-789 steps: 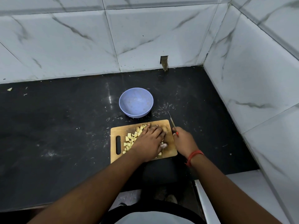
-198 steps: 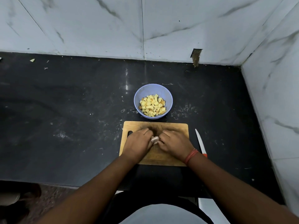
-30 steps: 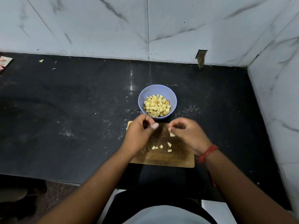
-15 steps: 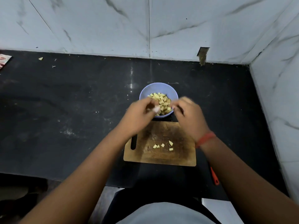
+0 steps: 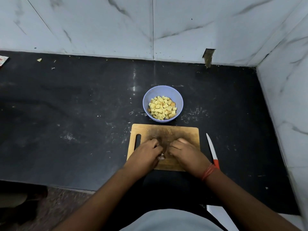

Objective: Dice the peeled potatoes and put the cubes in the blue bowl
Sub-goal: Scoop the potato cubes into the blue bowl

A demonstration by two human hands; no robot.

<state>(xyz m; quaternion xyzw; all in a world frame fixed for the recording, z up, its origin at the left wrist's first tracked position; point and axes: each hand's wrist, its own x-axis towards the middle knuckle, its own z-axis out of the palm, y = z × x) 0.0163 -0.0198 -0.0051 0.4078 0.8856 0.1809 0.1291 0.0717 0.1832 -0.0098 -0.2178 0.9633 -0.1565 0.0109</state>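
step: gathering last bits | left hand (image 5: 147,151) and right hand (image 5: 182,151) curled on cutting board (image 5: 183,133), contents hidden, grip unclear | potato cubes (image 5: 162,107) in blue bowl (image 5: 147,97) at 12 | light, wet, slippery; pinch gently | knife (image 5: 211,148) on desk (image 5: 75,114) at 3

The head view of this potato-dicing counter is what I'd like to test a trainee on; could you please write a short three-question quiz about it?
1. True or false: the white-bladed knife with the red handle lies on the black counter, off the rectangular wooden cutting board.
2. Where are most yellow potato cubes? A) round blue plastic bowl B) board C) counter
3. Fill in: the left hand and right hand rest on the ____.

Key: 1 true; 2 A; 3 cutting board.
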